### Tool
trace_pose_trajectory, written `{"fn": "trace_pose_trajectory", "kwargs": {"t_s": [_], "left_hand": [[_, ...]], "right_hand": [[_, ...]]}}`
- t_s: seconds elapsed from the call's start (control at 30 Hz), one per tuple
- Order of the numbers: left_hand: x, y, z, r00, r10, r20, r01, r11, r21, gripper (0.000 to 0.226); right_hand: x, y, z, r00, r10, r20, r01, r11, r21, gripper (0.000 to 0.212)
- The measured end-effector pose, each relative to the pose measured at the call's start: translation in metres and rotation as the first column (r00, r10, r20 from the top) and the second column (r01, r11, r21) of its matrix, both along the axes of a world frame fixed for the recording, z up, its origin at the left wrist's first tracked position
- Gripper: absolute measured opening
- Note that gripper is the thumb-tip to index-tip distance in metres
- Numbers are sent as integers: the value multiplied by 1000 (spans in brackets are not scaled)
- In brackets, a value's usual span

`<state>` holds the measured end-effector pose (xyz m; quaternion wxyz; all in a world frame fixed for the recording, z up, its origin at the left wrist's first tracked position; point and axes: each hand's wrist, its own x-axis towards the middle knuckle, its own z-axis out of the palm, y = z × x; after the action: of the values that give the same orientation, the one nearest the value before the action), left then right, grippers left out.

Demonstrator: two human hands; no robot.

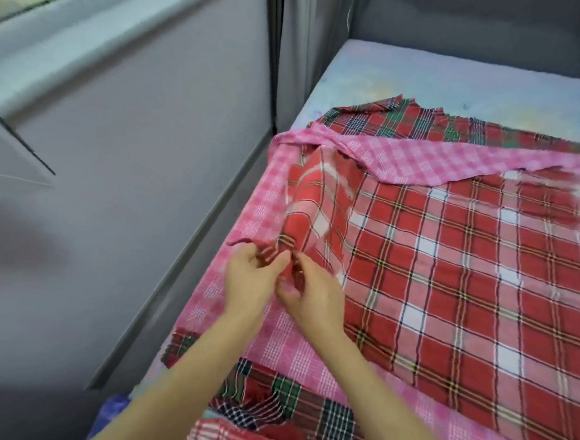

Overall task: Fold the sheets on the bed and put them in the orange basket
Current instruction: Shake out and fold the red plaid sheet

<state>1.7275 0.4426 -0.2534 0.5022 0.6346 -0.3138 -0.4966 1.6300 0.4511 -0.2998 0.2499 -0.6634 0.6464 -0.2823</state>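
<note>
Head view, progress: red plaid sheet [450, 265] lies spread open over the pink checked sheet [293, 350] and the green-and-red tartan sheet [408, 125], all on the bed [429, 78]. Nothing looks folded and no orange basket is in sight, so I judge the task barely begun. Grip: my left hand [250, 279] and right hand [310, 297] meet near the bed's left edge, fingers and thumbs curled, both pinching one lifted corner of the red plaid sheet, which rises in a ridge toward the far left corner.
</note>
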Motion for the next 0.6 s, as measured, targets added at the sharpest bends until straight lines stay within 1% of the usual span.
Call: {"fn": "trace_pose_trajectory", "kwargs": {"t_s": [0.03, 0.07, 0.1, 0.17, 0.2, 0.23, 0.3, 0.33, 0.4, 0.43, 0.47, 0.5, 0.53, 0.57, 0.6], "left_hand": [[-6, 9, 13, 999, 7, -36, -7, 1000, -8, 17], [-10, 19, 31, 995, 24, -102, -24, 1000, 1, 18], [-13, 22, 42, 978, 54, -203, -43, 997, 59, 17], [-12, 24, 53, 893, 153, -423, -50, 968, 245, 14], [-11, 26, 57, 855, 217, -470, -69, 948, 311, 15], [-10, 29, 61, 843, 254, -474, -90, 936, 341, 18], [-20, 46, 77, 862, 267, -432, -118, 933, 340, 19], [-33, 60, 92, 870, 260, -419, -127, 939, 319, 19], [-56, 78, 119, 885, 220, -411, -141, 967, 214, 14], [-72, 87, 132, 917, 168, -362, -123, 982, 142, 14], [-87, 94, 144, 956, 113, -270, -100, 993, 58, 11], [-101, 101, 153, 987, 70, -142, -73, 997, -21, 7], [-123, 112, 163, 1000, 22, 2, -22, 994, -107, 5], [-138, 119, 171, 989, -1, 145, 26, 985, -173, 7], [-150, 124, 179, 957, -9, 289, 80, 968, -237, 11]], "right_hand": [[4, 8, 15, 997, -58, 45, 60, 997, -44, 39], [2, 20, 34, 988, -118, 100, 127, 987, -94, 30], [-3, 31, 48, 976, -166, 140, 184, 974, -131, 25], [-15, 56, 72, 969, -203, 138, 225, 961, -163, 16], [-22, 70, 81, 973, -202, 113, 218, 965, -149, 12], [-31, 86, 89, 974, -204, 99, 215, 969, -125, 11], [-54, 116, 103, 969, -234, 77, 240, 967, -86, 13], [-69, 132, 112, 962, -265, 66, 269, 960, -75, 15], [-93, 151, 126, 954, -298, 21, 299, 954, -37, 20], [-106, 161, 134, 956, -293, -5, 292, 956, -21, 21], [-117, 170, 140, 963, -270, -24, 269, 963, -8, 22], [-128, 180, 145, 969, -245, -21, 245, 970, 4, 22], [-148, 198, 154, 971, -235, -34, 235, 972, 9, 24], [-162, 211, 157, 972, -228, -48, 230, 973, 20, 27], [-175, 221, 160, 972, -227, -63, 229, 973, 26, 30]]}}
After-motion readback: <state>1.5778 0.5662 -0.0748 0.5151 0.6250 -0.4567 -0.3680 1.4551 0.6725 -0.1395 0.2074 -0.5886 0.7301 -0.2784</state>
